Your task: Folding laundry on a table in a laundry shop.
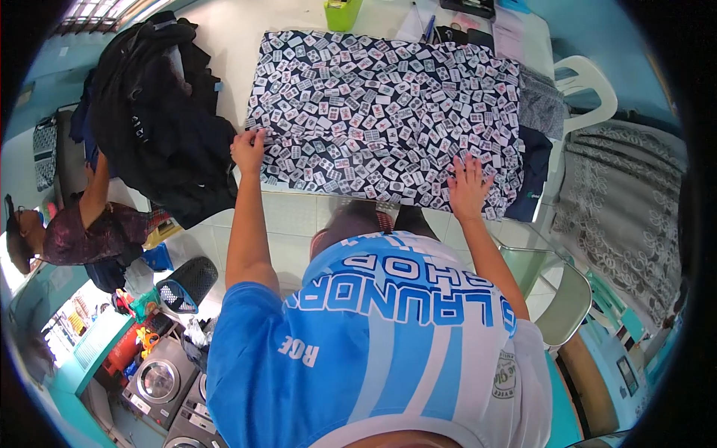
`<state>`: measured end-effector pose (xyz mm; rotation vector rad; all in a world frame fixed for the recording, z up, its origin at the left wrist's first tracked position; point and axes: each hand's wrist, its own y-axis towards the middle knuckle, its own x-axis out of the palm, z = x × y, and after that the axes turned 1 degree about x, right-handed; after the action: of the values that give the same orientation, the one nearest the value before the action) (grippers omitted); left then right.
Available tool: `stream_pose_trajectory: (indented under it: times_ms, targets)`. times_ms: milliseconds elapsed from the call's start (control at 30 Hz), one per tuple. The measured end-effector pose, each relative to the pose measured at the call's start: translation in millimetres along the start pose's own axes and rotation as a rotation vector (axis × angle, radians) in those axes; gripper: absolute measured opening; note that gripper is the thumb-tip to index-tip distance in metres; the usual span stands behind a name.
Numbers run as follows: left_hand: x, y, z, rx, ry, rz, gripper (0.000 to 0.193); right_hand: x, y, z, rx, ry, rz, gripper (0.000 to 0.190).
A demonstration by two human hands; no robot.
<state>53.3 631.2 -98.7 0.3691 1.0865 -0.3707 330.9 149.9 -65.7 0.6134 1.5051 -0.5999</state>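
A dark cloth printed with mahjong tiles [386,106] lies spread on the white table [224,56] in front of me, with a crease running across its nearer part. My left hand [248,150] is at the cloth's left edge, thumb and fingertips pinching it near that crease. Flat on the lower right part of the cloth rests my right hand [469,187], its fingers spread. A pile of black clothes [162,117] is heaped left of my left hand. Folded grey fabric [540,103] and a dark navy garment [529,173] stick out from under or beside the cloth's right edge.
A green container [341,15], a blue pen [429,28] and papers [508,33] are at the table's far side. White chair [602,101] and patterned grey fabric [616,213] are right. Another person [84,232] stands left, an arm by the black pile. Front-loading machines [159,381] stand lower left.
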Motion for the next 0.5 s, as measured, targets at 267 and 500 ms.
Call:
stream_pose_trajectory:
  times_ms: [267, 500]
  targets:
    - [1, 7, -3, 0.091, 0.012, 0.230, 0.017, 21, 2, 11, 0.137, -0.109, -0.196, 0.064]
    - [-2, 8, -4, 0.088, 0.132, 0.214, 0.012, 26, 1, 12, 0.106, -0.037, -0.124, 0.068]
